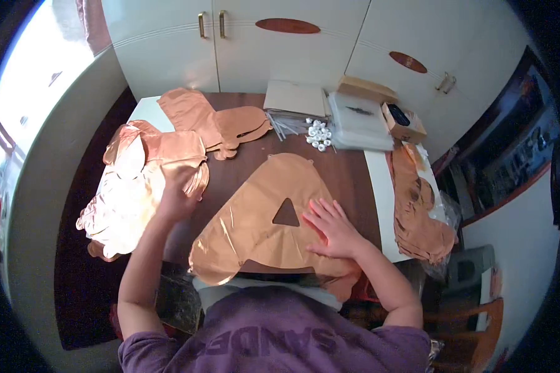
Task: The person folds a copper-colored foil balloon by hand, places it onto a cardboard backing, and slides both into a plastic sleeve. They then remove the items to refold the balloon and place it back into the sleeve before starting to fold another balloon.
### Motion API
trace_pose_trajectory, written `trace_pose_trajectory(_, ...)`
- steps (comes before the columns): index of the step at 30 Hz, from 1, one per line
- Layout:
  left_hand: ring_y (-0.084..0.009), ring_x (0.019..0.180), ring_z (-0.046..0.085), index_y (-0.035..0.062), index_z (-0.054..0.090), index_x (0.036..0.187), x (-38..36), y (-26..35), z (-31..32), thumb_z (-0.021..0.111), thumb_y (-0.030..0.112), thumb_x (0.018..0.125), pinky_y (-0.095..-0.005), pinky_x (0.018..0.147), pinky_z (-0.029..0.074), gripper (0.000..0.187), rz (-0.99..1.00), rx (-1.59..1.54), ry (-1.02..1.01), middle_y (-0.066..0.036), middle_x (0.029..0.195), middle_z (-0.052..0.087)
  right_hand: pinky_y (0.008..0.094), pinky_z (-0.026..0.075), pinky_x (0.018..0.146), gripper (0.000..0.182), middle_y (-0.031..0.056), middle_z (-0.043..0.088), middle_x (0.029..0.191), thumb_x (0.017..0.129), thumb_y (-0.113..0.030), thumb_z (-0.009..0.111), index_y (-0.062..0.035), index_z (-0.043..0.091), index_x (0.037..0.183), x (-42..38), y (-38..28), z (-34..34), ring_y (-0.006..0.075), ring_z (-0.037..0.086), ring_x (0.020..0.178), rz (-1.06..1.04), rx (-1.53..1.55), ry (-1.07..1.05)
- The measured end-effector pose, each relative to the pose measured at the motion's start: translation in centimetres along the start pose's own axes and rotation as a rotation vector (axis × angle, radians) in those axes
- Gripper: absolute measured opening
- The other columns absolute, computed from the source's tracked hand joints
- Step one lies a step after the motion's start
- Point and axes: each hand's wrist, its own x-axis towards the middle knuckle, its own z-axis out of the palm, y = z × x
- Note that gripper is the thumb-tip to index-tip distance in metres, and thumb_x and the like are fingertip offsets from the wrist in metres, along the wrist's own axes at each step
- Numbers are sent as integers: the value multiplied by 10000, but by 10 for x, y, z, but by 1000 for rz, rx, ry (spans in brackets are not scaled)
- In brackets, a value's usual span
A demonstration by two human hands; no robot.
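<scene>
While the right hand [331, 227] presses flat, ungripping, the A-shaped balloon [261, 224] points away; left hand's [179, 198] grip unclear.

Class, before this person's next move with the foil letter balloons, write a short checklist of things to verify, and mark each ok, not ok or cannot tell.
1. A-shaped balloon lies flat on the table: ok.
2. Right hand rests flat on it, palm down: ok.
3. Left hand is on the balloon pile: ok.
4. Whether the left hand's grip has one balloon only: cannot tell.
5. White clips and sticks within view at the far edge: ok.
6. A-shaped balloon fully on the table: not ok, its near edge overhangs.
</scene>
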Motion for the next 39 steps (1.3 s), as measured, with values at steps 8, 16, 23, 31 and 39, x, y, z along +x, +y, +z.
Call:
trace_pose_trajectory(8, -445, 1338, 406, 30, 548, 1331, -5, 32, 47, 719, 375, 804, -522, 1108, 345, 653, 262, 125, -383, -236, 1405, 483, 526, 193, 1188, 849, 192, 357, 1533, 767, -500, 751, -121, 429, 1455, 22, 27, -14, 400, 286, 1433, -96, 148, 71)
trace_pose_trajectory(16, -454, 1329, 408, 58, 550, 1340, -2, 36, 50, 726, 330, 801, -529, 1115, 332, 629, 254, 153, -316, -224, 1405, 487, 412, 535, 726, 231, 149, 719, 869, 811, -236, 741, -23, 697, 890, -47, 215, -57, 288, 702, 820, 987, 212, 857)
trace_pose_trajectory(23, -425, 1221, 500, 44, 610, 1196, 51, 110, 94, 743, 202, 799, -500, 1036, 418, 448, 407, -60, -317, -212, 1286, 555, 427, 532, 715, 322, 167, 706, 806, 793, -358, 741, -39, 701, 810, -73, 295, -30, 293, 694, 779, 1075, -20, 711)
trace_pose_trajectory(31, -383, 1154, 576, 18, 681, 1093, 102, 216, 245, 718, 192, 803, -471, 999, 469, 340, 696, -359, -479, -206, 1212, 617, 480, 523, 792, 257, 157, 715, 927, 838, -349, 712, -92, 712, 842, -73, 261, -45, 356, 677, 894, 1086, 74, 649)
trace_pose_trajectory(39, -382, 1091, 611, -6, 672, 1091, 127, 263, 349, 676, 153, 817, -452, 982, 490, 317, 663, -301, -515, -215, 1170, 635, 447, 520, 760, 276, 167, 691, 859, 839, -330, 717, -56, 698, 809, -70, 254, -52, 348, 674, 838, 1093, 16, 606)
